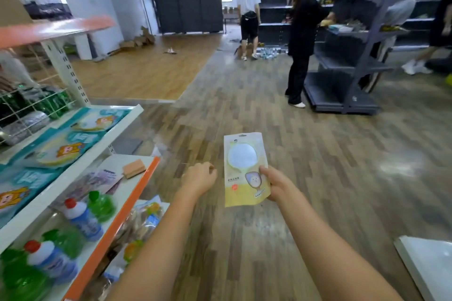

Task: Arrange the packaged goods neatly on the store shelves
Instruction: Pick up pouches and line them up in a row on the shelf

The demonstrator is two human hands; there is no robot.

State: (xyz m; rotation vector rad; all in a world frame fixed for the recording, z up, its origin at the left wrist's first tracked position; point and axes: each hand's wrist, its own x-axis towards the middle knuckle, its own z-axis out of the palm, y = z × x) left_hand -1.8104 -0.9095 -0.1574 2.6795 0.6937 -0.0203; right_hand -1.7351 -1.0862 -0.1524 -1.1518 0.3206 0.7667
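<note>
Head view shows the right hand [275,184] pinching a yellow pouch [245,168] by its lower right edge, thumb on the printed front and the fingers hidden behind it. The left hand [199,178] is just beside the pouch's left edge, apart from it, fingers curled loosely and holding nothing.

The pouch is upright in the air over the floor, its long axis running away from the person, hang-hole end farthest out. The shelves lie to the left of both hands, so the empty left hand is the nearer one to them, while the pouch sits on the far side of that hand. Placing it likely calls for a carry leftward across the body, or a pass to the left hand.

On the white shelf [80,154], teal packs [61,149] lie flat in an overlapping row. The orange-edged shelf [122,205] below holds blue bottles [83,219], green bottles [101,205], a sponge [134,168] and purple packets [102,178]. Lower still, clear bags [144,220] are bunched together.
</note>
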